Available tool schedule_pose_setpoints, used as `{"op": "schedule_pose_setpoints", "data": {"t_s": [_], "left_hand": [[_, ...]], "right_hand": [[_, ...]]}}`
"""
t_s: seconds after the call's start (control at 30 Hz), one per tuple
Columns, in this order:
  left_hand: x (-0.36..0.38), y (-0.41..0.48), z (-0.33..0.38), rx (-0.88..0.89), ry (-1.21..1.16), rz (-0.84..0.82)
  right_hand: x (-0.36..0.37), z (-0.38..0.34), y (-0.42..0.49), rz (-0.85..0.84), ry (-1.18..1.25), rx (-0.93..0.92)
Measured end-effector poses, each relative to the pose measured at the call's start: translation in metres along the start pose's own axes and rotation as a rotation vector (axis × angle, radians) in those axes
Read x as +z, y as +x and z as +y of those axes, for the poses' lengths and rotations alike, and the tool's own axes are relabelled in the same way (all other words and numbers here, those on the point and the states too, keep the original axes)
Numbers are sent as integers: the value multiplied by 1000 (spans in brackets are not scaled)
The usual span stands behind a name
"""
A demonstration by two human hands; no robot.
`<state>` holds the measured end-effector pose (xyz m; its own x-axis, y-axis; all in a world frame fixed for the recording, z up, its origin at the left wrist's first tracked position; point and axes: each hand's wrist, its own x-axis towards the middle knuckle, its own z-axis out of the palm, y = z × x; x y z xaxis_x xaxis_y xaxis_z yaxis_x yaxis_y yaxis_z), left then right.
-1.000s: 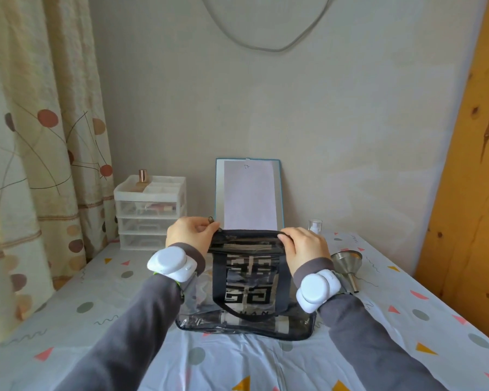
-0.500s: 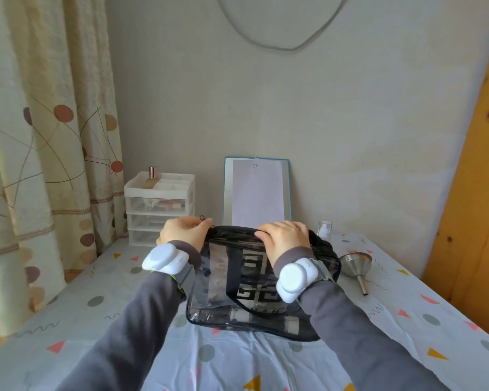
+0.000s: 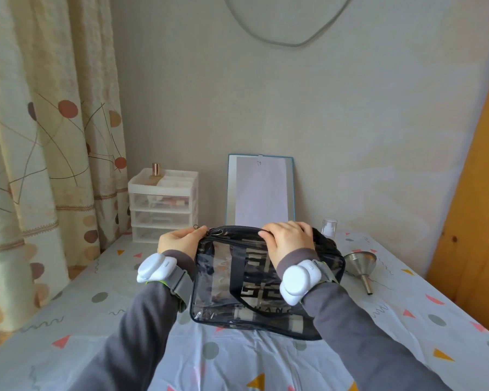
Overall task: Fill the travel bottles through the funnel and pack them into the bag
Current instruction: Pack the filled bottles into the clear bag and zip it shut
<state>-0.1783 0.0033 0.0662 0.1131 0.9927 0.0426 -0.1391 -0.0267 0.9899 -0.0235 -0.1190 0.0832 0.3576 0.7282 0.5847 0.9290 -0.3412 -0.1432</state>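
Clear plastic bag (image 3: 223, 277) with black trim stands mid-frame on the cloth-covered desk (image 3: 96, 334). The left grip (image 3: 178, 242) pinches the bag's upper-left corner. The right grip (image 3: 290, 241) curls over its top edge; whether it holds the zip pull is hidden. A packed bottle (image 3: 266, 317) seems to lie inside. The funnel (image 3: 360, 262) and one small clear bottle (image 3: 329, 227) sit out at right, so packing looks nearly finished.

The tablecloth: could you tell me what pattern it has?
White tablecloth with coloured triangles, grey dots and squiggles; clearest in the head view.
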Motion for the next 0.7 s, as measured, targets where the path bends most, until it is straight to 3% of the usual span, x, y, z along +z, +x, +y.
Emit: {"op": "schedule_pose_setpoints", "data": {"t_s": [0.2,0.37,0.7], "left_hand": [[3,3,4,12,-17,-19],[-1,-2,4,-79,-91,-63],[-1,10,-4,-189,-70,-60]], "right_hand": [[6,-29,7,-72,55,-90],[11,-36,21,-135,70,-65],[16,-35,15,-35,95,-39]]}}
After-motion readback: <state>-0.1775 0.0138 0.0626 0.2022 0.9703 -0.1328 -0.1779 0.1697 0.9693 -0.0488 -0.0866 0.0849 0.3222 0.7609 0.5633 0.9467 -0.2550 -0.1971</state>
